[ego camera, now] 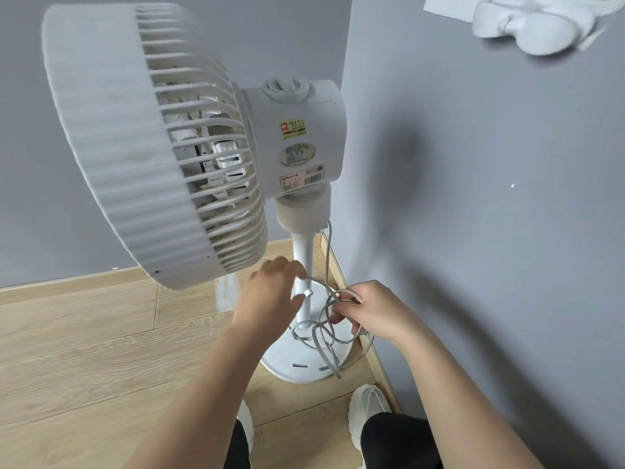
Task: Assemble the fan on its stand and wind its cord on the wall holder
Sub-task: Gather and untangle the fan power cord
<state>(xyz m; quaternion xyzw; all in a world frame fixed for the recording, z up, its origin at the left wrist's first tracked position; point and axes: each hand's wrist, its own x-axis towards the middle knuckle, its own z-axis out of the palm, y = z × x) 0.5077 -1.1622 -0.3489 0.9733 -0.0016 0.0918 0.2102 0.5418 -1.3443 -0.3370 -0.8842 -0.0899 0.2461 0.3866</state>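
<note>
Gripping loops of the grey cord (324,354) over the round base (287,357), our right hand (375,313) partly covers the coil. Motion blur softens our left hand (270,292) at the pole (306,247); we cannot tell whether it grasps anything. The fan (111,137), white ribbed plastic with a slatted grille, sits on the pole. The wall holder (527,25) is cropped by the top edge. Housing labels (297,154) show a barcode; their text is illegible.

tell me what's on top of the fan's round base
Loops of grey cord lie on the base round the pole; the right hand grips some. The left hand and wrist hide its left part.
</note>
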